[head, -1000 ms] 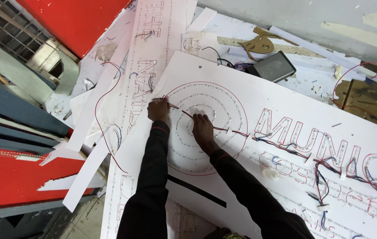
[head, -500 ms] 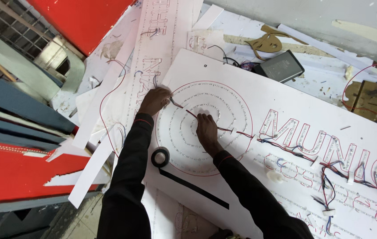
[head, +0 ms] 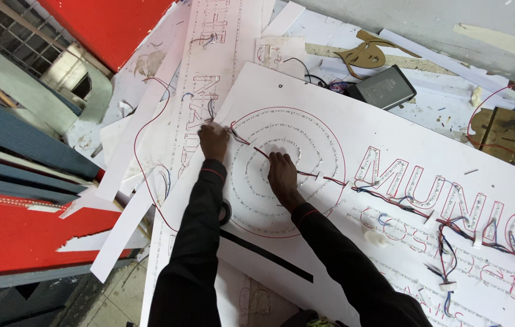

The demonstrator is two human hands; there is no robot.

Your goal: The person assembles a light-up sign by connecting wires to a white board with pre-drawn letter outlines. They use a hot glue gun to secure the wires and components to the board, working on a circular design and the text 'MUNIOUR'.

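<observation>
A large white sign board [head: 342, 121] lies flat, with concentric rings of small lights [head: 306, 136] and rows of lit-letter outlines wired in red and black. My left hand [head: 212, 140] pinches a red and black wire [head: 248, 145] at the left rim of the rings. My right hand [head: 282, 172] presses fingers down on the same wire inside the rings. Both arms are in black sleeves.
A roll of black tape [head: 225, 212] lies under my left forearm, beside a black strip [head: 269, 257]. A dark grey box [head: 381, 88] and a brown cut-out [head: 369, 54] sit at the back. White strips [head: 130, 145] and red panels [head: 21, 236] lie on the left.
My left hand has shifted slightly up and left along the rim of the rings. My right hand stays on the wire. The view has drifted a little.
</observation>
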